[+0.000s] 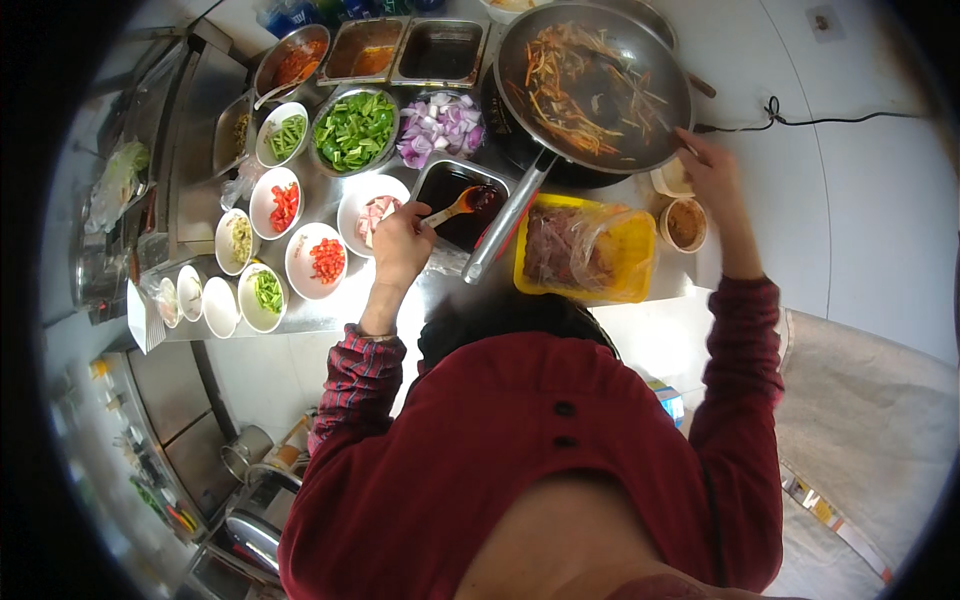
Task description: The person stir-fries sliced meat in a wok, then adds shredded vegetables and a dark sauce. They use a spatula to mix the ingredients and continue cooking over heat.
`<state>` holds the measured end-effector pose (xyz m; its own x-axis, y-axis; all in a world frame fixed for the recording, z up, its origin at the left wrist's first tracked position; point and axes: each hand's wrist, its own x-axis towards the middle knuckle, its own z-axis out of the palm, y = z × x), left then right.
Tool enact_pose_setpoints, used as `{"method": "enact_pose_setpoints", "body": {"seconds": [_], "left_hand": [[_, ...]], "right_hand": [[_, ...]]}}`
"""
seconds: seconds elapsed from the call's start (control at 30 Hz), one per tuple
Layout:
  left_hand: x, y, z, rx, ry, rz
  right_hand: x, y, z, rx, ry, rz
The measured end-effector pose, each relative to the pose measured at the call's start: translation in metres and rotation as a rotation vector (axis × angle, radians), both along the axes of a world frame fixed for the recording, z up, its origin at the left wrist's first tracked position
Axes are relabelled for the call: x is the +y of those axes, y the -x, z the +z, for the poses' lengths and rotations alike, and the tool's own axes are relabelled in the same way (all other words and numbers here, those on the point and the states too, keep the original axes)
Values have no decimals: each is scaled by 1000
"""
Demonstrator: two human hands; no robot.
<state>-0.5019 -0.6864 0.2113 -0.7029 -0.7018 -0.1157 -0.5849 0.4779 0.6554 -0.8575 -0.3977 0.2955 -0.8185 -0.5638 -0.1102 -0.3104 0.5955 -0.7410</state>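
My left hand (403, 238) is at the handle of a spoon (455, 208) whose brown-stained bowl rests over a steel tray of dark sauce (442, 187); its fingers also lie over the edge of a white bowl of chopped pink meat (375, 214). My right hand (705, 161) holds a thin utensil at the right rim of a frying pan (637, 75); the utensil's far end reaches into the pan. Shredded vegetables (570, 124), orange and pale, lie mostly in the pan's left half. The pan's metal handle (510, 214) points toward me, with no hand on it.
A yellow basket (637, 262) with bagged meat and a tub of brown seasoning (684, 225) stand near the pan. Diced onion (441, 127), green peppers (356, 131) and several white bowls (316, 261) fill the left side. A black cable (825, 120) runs right.
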Motion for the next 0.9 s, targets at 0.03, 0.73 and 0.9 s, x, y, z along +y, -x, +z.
{"method": "enact_pose_setpoints", "body": {"seconds": [0.03, 0.73, 0.9], "left_hand": [[-1, -2, -2, 31, 20, 14], [12, -7, 27, 201, 288, -42], [46, 27, 33, 322, -579, -159]], "right_hand": [[-6, -3, -9, 0, 62, -15], [-4, -28, 48, -123, 37, 144], [-27, -2, 44, 434, -150, 126]]}}
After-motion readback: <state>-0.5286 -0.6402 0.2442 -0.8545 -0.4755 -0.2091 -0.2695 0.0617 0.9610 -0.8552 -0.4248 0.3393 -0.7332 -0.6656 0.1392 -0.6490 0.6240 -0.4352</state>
